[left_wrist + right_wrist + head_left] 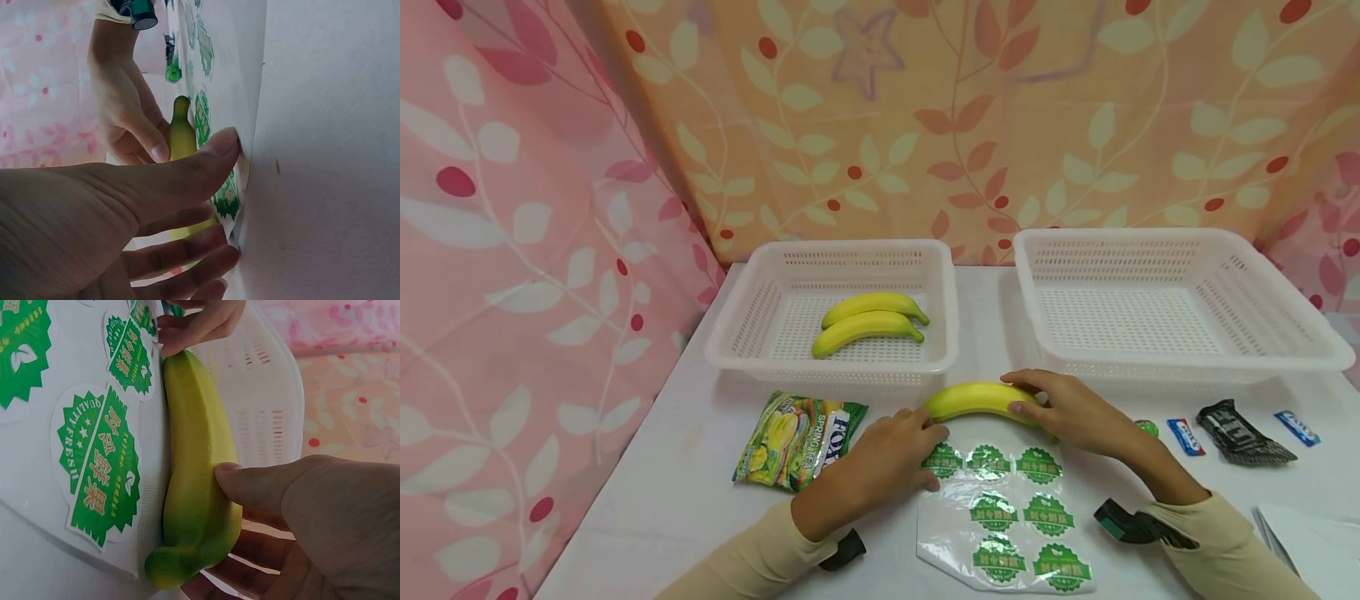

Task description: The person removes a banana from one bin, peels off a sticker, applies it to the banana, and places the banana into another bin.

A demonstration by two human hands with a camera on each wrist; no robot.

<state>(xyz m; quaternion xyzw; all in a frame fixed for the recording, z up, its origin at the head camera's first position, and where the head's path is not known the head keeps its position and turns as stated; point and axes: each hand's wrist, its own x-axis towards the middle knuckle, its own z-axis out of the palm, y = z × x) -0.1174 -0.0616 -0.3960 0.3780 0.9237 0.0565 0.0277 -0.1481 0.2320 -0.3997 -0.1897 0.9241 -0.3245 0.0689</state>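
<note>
A yellow banana (973, 400) lies on the table just beyond a sheet of round green stickers (996, 508). My right hand (1067, 408) grips its right part, thumb on the near side and fingers behind; the greenish stem (169, 565) shows in the right wrist view. At the banana's other end is my left hand (883, 454), fingertips against the tip and thumb by the sheet's upper left edge. In the left wrist view, the left fingers (178, 253) are extended and spread, apart from the thumb; whether they press the sheet cannot be told.
Two more bananas (868, 333) lie in the left white basket (831, 367). A second white basket (1187, 362) stands at the right. A green-yellow packet (793, 442) is left of my left hand. Small candies (1186, 437) and a black packet (1240, 433) lie right; paper (1318, 542) is near.
</note>
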